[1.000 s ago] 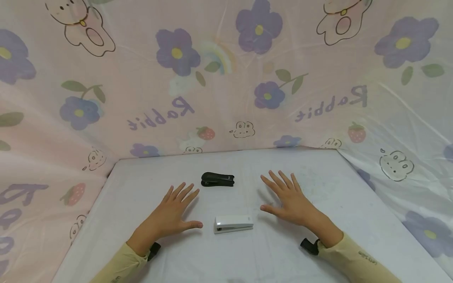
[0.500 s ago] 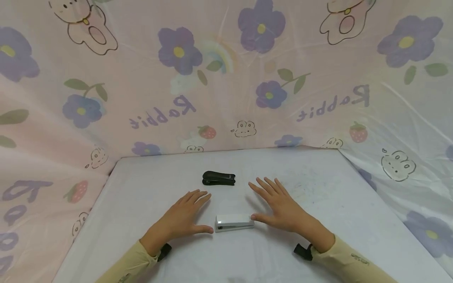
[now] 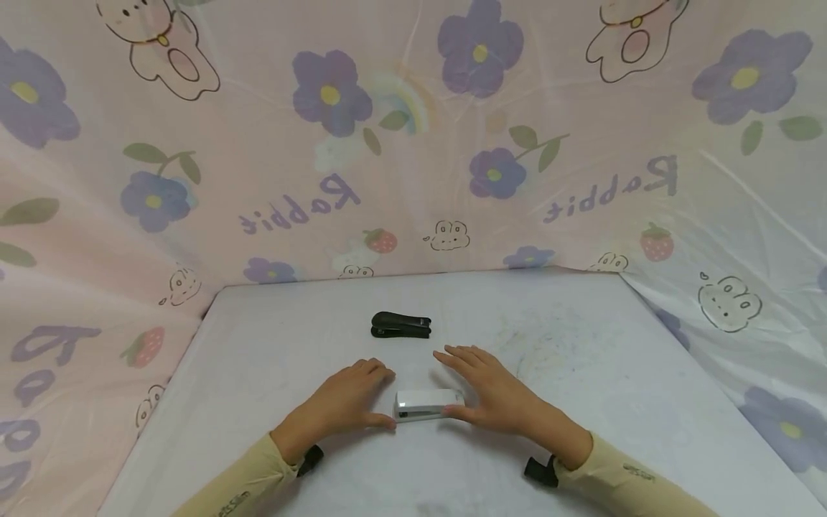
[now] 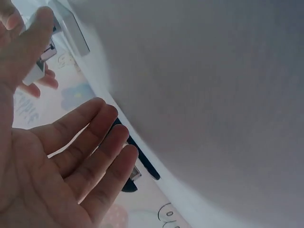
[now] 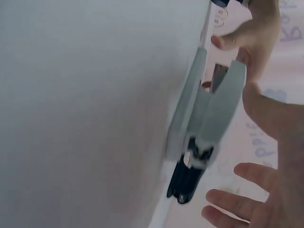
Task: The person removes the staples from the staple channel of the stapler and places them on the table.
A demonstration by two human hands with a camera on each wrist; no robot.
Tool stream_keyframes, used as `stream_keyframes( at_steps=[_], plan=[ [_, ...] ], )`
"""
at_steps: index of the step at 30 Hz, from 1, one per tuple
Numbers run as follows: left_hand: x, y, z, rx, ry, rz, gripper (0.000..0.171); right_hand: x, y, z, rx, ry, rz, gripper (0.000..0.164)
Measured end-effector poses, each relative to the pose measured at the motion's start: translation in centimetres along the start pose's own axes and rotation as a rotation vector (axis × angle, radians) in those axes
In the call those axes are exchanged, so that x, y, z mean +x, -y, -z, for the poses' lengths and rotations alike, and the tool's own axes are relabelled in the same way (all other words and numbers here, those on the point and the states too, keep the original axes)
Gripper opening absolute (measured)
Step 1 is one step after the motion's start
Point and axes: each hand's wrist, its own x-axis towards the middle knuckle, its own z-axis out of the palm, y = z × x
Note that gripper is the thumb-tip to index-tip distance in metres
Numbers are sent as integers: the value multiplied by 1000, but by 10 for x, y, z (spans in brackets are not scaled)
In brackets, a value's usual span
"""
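Observation:
A white stapler (image 3: 426,403) lies on the white table between the two hands. My left hand (image 3: 345,398) is at its left end, fingers loosely bent and thumb pointing at it. From the right, my right hand (image 3: 500,395) reaches over the stapler's other end. Its thumb covers part of the stapler's near side in the head view; whether it touches cannot be told. The right wrist view shows the white stapler (image 5: 216,109) close to the right thumb (image 5: 261,107), with the other fingers spread. Behind both hands lies a black stapler (image 3: 400,325), touched by neither.
The white tabletop (image 3: 291,323) has faint smudges on its right side. A patterned cloth (image 3: 413,165) with flowers and rabbits hangs behind the table and along its sides. Each wrist carries a small black camera mount (image 3: 541,472).
Both hands have moved inward toward the white stapler from either side, and their fingers are less spread. The two staplers stay where they were on the table.

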Motion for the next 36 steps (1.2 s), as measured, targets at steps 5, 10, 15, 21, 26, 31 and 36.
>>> stream_keyframes(
  at_steps=[5, 10, 15, 21, 26, 31, 36],
  plan=[
    [1, -4, 2, -24, 11, 2, 64, 4, 9, -7, 68, -4, 21, 82],
    [5, -6, 4, -45, 28, -1, 53, 10, 14, -12, 131, 5, 32, 70],
    [8, -7, 5, -54, 32, -8, 46, 16, 19, -17, 184, 8, 55, 57],
    [9, -9, 4, -67, 43, -33, 42, 22, 24, -23, 271, 56, 62, 39],
    [9, -10, 0, -66, 43, -31, 39, 28, 29, -27, 310, 100, 46, 34],
    [9, -15, 1, -68, 30, -27, 38, 33, 32, -31, 299, 120, 14, 32],
    [9, -22, 4, -28, 23, -4, 38, 36, 31, -31, 304, 124, -5, 30]
  ],
)
